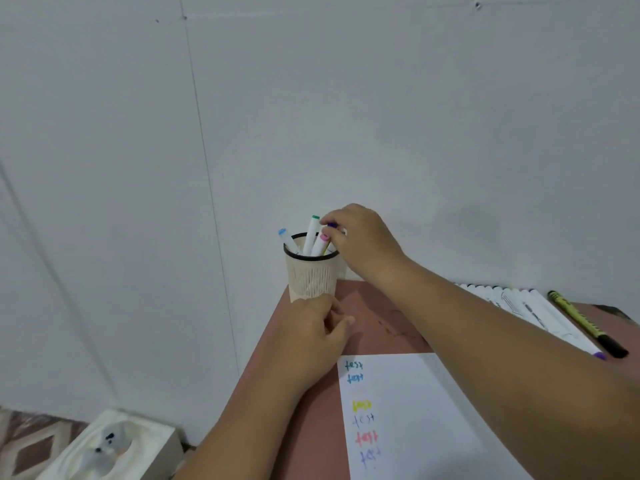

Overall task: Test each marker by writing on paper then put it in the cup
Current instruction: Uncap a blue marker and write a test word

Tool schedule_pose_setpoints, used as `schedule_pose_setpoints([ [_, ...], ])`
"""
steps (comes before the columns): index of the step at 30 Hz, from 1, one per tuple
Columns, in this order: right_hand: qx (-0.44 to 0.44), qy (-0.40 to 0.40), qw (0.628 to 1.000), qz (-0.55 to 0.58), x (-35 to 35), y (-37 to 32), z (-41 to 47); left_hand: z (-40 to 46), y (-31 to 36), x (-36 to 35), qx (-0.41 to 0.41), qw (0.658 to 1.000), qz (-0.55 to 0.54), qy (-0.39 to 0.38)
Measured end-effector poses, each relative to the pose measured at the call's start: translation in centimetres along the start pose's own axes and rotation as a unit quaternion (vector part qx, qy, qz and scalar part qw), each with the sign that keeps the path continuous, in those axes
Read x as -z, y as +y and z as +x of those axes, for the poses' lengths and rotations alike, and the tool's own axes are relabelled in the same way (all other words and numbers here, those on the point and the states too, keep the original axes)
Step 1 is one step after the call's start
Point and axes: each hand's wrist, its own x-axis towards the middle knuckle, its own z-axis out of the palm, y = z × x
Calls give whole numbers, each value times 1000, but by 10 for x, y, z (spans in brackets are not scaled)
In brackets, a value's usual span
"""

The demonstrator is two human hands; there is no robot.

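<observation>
Holding: the right hand [360, 237] pinches a marker [331, 225] by its upper end, at the cup's far right rim; only a dark blue or purple cap end shows past the fingertips [325, 221], so whether it is let go cannot be told.
Marker feel: probably light, stiff plastic, smooth and a bit slippery; a pinch near the cap should suffice, and a short drop should do it no harm.
Cup: the cup [311, 275] is a pale slotted holder with a black rim, upright at the table's far left corner by the wall; it looks light and likely to tip if a marker pushes its rim.
Left hand: the left hand [317, 327] is at the cup's base, fingers curled against its lower side, seemingly steadying it; how firm the grip is cannot be told.
Already in: a blue-capped marker [283, 233], a green-capped one [313, 230] and a pink-capped one [322, 241] lean inside, caps up.
Paper: the paper [415, 410] lies near the front of the table [377, 317], with a column of "test" words in several colours down its left edge.
Waiting: a row of white markers [512, 301] lies at the right by the wall, and a yellow pen [585, 323] with a black cap beside them.
Off table: a white box [114, 445] sits low at the left.
</observation>
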Motion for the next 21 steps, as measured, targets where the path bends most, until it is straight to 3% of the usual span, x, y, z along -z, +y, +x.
schedule_pose_setpoints([
  [3, 4, -31, 1000, 3, 3, -4, -9, -3, 7, -3, -32, 999, -29, -33],
  [7, -60, -45, 997, 21, 40, -1, -27, -5, 13, -14, -80, 994, -53, -51],
  [13, -213, -140, 956, -146, 82, 45, -54, -7, 15, -32, -159, 985, -30, -64],
  [16, -245, -179, 932, -198, 75, 63, -64, -6, 12, -32, -161, 984, -26, -73],
  [21, -266, -173, 913, -257, 48, 73, -69, -4, 11, -31, -145, 985, 1, -99],
])
